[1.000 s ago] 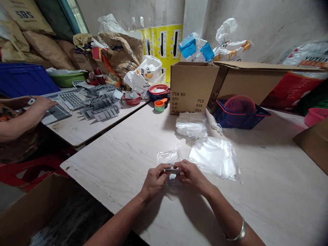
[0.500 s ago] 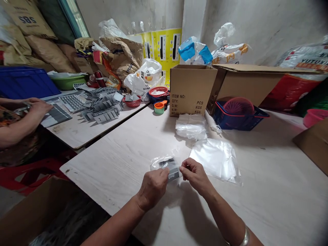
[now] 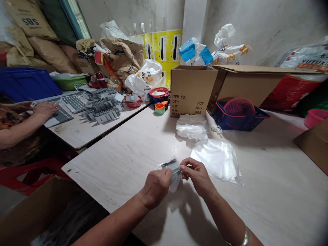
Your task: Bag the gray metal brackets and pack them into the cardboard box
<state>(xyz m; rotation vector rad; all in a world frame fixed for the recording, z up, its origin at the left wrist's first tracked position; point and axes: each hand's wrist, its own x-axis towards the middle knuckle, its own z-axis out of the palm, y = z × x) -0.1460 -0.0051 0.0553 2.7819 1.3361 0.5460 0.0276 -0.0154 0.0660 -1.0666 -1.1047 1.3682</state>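
A small clear plastic bag (image 3: 174, 166) with a grey and black card inside is held over the table between my hands. My left hand (image 3: 157, 186) is closed around its left side, thumb on top. At its right edge, my right hand (image 3: 195, 175) pinches with thumb and forefinger, the other fingers curled. A flap of clear film hangs below the card. Just beyond my right hand lies a flat stack of clear plastic bags (image 3: 216, 159). Farther back sits a second pile of clear bags (image 3: 191, 127).
A printed cardboard box (image 3: 192, 90) stands behind the bags, with a blue basket (image 3: 238, 118) to its right. Orange and green tape rolls (image 3: 160, 108) lie near the table seam. At left, a co-worker's hands (image 3: 44, 110) rest by grey cards (image 3: 102, 106).
The bag with the card has tilted and turned between my hands, and film now hangs beneath it. My left hand shifted slightly right. The co-worker's hands moved a little.
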